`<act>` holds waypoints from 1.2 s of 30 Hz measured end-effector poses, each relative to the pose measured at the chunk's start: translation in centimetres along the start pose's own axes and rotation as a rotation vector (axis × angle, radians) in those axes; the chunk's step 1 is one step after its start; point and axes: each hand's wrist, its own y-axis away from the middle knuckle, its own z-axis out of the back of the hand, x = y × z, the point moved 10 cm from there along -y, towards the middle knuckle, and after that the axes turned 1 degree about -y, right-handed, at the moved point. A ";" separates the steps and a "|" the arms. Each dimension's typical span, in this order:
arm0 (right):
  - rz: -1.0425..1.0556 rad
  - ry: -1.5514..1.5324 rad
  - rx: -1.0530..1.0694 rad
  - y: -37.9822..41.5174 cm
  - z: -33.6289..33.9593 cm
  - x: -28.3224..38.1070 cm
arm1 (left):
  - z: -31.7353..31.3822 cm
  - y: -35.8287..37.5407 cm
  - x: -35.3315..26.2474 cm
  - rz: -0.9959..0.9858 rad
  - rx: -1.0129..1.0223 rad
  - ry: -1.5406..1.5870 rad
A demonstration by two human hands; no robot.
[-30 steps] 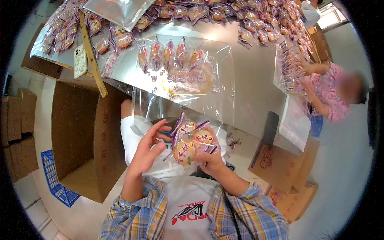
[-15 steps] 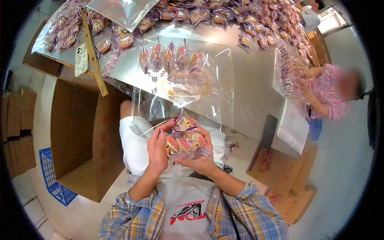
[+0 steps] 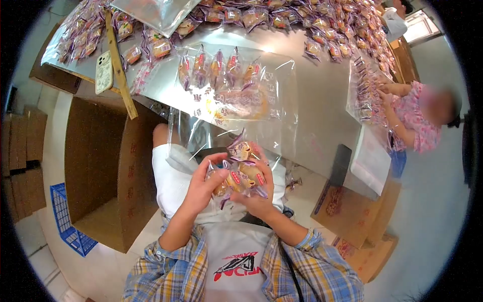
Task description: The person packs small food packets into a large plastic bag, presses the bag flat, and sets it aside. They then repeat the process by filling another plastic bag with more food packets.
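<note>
Several small pastries in clear wrappers with purple ends (image 3: 244, 173) are bunched between my two hands, above my lap. My left hand (image 3: 203, 185) is closed round the left side of the bunch, thumb across the front. From the right, my right hand (image 3: 262, 194) cups the rest, its fingers partly hidden behind the packets. Just beyond them, a large clear plastic bag (image 3: 282, 108) with printed lettering lies flat at the table's near edge. A row of wrapped pastries (image 3: 217, 69) lies in it side by side.
A big heap of wrapped pastries (image 3: 332, 25) covers the metal table's (image 3: 314, 93) far side. On the left are a wooden strip (image 3: 118, 70), a phone (image 3: 104, 73) and an open carton (image 3: 95, 166). A co-worker (image 3: 410, 113) handles packed pastries (image 3: 363, 90) at right, near stacked clear bags (image 3: 371, 158).
My left thumb has come across the front of the pastries, and the left hand's fingers have closed round them. The bunch has shifted slightly right in view.
</note>
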 end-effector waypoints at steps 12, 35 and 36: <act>-0.101 -0.049 0.006 0.8 0.5 -0.7 | 0.5 0.3 -1.8 -0.106 -0.027 -0.030; -0.056 0.311 -0.010 1.0 1.0 0.5 | -2.7 0.3 -4.0 -0.307 0.127 -0.372; -0.074 0.304 0.005 0.9 1.0 0.4 | -2.5 0.2 -4.0 -0.298 0.115 -0.370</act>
